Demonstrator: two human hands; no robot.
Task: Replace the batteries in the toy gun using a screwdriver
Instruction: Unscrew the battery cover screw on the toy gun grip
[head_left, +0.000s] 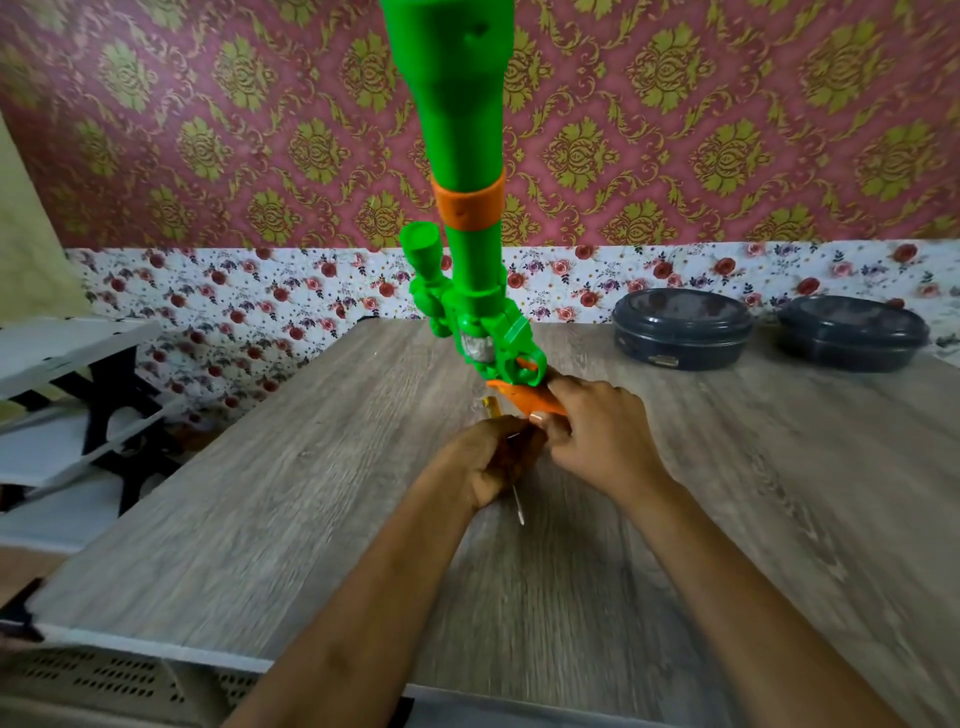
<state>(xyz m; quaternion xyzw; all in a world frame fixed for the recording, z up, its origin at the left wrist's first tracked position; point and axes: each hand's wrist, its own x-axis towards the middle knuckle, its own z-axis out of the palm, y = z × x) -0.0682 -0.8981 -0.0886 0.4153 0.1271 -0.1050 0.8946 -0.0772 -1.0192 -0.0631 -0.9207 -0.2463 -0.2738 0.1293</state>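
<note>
Toy gun (470, 260) was gripped upright at centre frame by the curled right hand (602, 441), screwdriver (518, 501) by the curled left hand (488, 462). Toppling was judged possible, given the low hold.

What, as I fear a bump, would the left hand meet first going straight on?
Probably the toy gun's orange grip, held by the right hand, just beyond the left hand; depth is unclear.

We see a grey wood-grain table (249, 519) standing against the floral wall (311, 291), and along its far right side 2 dark round lidded tins sit side by side, the inner tin (681, 328) and the outer tin (852, 332).
</note>
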